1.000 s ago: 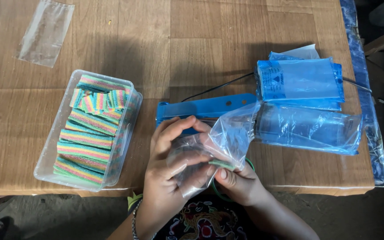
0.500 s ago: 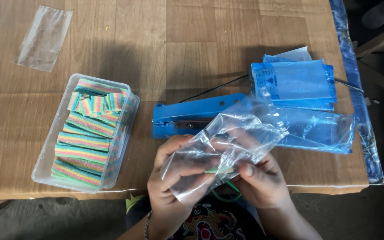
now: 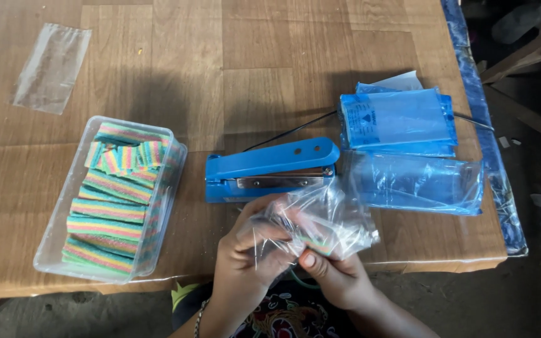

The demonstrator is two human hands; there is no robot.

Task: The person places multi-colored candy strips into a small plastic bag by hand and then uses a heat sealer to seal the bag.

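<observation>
Fingers working a clear bag at the bench edge.
Left hand and right hand are pinching it, steadying rainbow candy inside; sealer waiting just beyond.

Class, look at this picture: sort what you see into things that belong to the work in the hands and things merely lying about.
In the work:
left hand
right hand
clear bag, held by both
rainbow strips in the clear tub
blue sealer
stacks of empty bags

Lying about:
single flat bag at the far left of the wooden table
</observation>
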